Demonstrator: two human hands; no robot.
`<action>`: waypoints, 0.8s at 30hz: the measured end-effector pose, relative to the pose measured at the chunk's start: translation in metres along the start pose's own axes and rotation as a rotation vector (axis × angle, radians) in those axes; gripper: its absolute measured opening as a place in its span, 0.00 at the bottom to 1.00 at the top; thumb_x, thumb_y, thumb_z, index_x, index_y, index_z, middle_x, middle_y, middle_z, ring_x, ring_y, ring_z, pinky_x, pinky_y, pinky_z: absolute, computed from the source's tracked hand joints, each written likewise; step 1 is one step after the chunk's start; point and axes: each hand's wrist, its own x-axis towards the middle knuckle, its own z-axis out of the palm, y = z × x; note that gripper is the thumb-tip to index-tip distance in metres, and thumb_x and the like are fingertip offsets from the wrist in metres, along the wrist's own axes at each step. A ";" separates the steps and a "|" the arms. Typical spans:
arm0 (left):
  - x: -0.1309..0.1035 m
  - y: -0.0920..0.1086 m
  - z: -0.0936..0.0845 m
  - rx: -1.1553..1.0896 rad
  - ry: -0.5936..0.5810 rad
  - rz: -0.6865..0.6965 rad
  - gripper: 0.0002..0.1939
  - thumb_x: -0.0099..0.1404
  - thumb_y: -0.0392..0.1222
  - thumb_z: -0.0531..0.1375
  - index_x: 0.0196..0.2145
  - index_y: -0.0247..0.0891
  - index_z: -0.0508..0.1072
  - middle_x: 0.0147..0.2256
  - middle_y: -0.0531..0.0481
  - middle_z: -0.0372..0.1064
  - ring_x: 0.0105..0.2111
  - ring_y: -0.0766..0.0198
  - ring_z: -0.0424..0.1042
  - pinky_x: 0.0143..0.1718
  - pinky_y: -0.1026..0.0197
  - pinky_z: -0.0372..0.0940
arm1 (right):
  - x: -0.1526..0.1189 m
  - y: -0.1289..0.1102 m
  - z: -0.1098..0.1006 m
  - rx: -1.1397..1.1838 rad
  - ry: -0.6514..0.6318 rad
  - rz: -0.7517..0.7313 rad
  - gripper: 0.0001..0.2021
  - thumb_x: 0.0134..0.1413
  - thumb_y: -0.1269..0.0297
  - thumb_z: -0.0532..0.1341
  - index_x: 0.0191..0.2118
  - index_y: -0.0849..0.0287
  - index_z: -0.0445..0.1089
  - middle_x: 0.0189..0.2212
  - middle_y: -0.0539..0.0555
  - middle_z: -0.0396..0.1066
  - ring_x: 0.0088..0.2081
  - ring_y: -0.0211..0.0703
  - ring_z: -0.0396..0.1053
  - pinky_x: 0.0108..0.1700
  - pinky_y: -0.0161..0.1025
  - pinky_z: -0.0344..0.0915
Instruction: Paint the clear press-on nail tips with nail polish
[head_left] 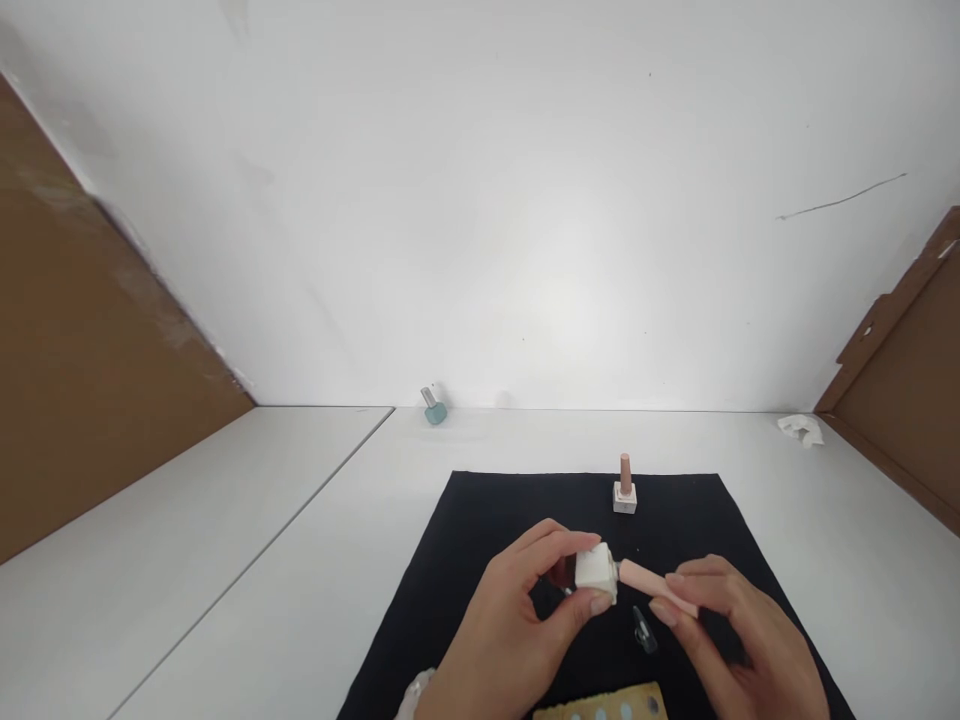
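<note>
My left hand (525, 610) pinches a small white square nail polish bottle (595, 569) between thumb and fingers, tilted on its side. The bottle's long pale pink cap (652, 582) is gripped by my right hand (739, 635), thumb and fingers around its far end. Cap and bottle meet end to end at the neck; whether the cap is fully off its thread I cannot tell. Below them on the black mat (525, 505) lies a small dark clip-like object (643, 630). Another polish bottle with a pinkish-brown cap (625, 488) stands upright behind my hands.
A yellowish strip with pale round spots (604, 705) lies at the bottom edge. A blue-green polish bottle (435, 410) leans near the white wall. Crumpled white tissue (801, 429) sits at the right rear. Brown boards (90, 330) stand at both sides.
</note>
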 end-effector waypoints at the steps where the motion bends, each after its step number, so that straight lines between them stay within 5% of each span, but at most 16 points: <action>1: 0.000 -0.001 0.000 0.006 0.000 0.005 0.12 0.60 0.39 0.66 0.42 0.45 0.83 0.35 0.51 0.72 0.35 0.59 0.71 0.38 0.59 0.68 | 0.001 0.000 0.000 0.000 -0.025 0.014 0.04 0.64 0.65 0.65 0.36 0.50 0.71 0.28 0.47 0.73 0.26 0.38 0.71 0.30 0.31 0.68; 6: 0.000 -0.001 -0.002 0.039 -0.040 0.037 0.12 0.59 0.37 0.66 0.42 0.45 0.82 0.38 0.51 0.74 0.37 0.58 0.72 0.41 0.58 0.68 | 0.009 0.006 -0.004 0.191 -0.197 0.519 0.16 0.63 0.47 0.65 0.31 0.53 0.71 0.22 0.45 0.65 0.24 0.38 0.66 0.27 0.32 0.65; 8: -0.001 0.000 -0.001 0.048 -0.025 0.035 0.11 0.59 0.38 0.67 0.41 0.45 0.82 0.37 0.51 0.74 0.37 0.58 0.72 0.41 0.57 0.67 | 0.008 0.007 -0.003 0.202 -0.169 0.533 0.16 0.63 0.46 0.65 0.32 0.53 0.72 0.22 0.46 0.65 0.24 0.38 0.66 0.27 0.32 0.65; 13: 0.003 0.000 -0.002 0.021 0.036 -0.076 0.09 0.60 0.44 0.65 0.39 0.46 0.80 0.34 0.53 0.75 0.36 0.57 0.73 0.42 0.55 0.69 | -0.004 0.002 -0.001 0.059 0.061 0.279 0.09 0.63 0.54 0.66 0.35 0.51 0.73 0.31 0.50 0.73 0.31 0.42 0.72 0.32 0.34 0.69; 17: 0.015 -0.016 -0.018 0.038 0.218 -0.078 0.12 0.63 0.50 0.63 0.42 0.44 0.73 0.38 0.51 0.78 0.39 0.55 0.77 0.45 0.54 0.71 | 0.004 0.006 -0.011 0.040 0.153 0.491 0.11 0.60 0.50 0.68 0.37 0.51 0.74 0.25 0.48 0.70 0.26 0.40 0.67 0.29 0.34 0.67; 24: 0.043 -0.066 -0.055 0.187 0.315 -0.180 0.13 0.57 0.53 0.64 0.34 0.44 0.68 0.37 0.45 0.81 0.43 0.47 0.80 0.48 0.47 0.72 | 0.028 0.013 -0.019 0.538 0.077 0.824 0.20 0.49 0.44 0.74 0.34 0.54 0.74 0.27 0.45 0.63 0.27 0.36 0.59 0.32 0.35 0.61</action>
